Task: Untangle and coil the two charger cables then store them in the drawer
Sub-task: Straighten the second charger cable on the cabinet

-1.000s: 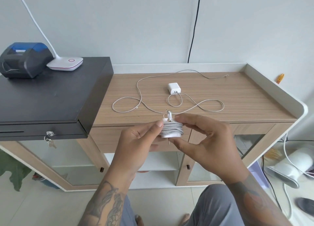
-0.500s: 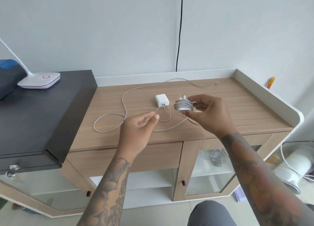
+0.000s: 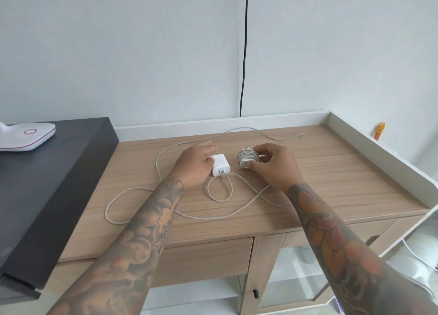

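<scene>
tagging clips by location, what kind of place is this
Probably a room in a home or small office, though that is a guess. A wooden sideboard with a drawer and glass doors stands against a plain wall, a white lamp base sits on a black cabinet, and a loose charger cable sprawls across the top.

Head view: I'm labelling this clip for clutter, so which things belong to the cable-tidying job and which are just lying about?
Job:
coiled charger, held by right hand
white charger brick, touched by left hand
loose cable
drawer

Lying about:
lamp base
black wall cable
orange object
</scene>
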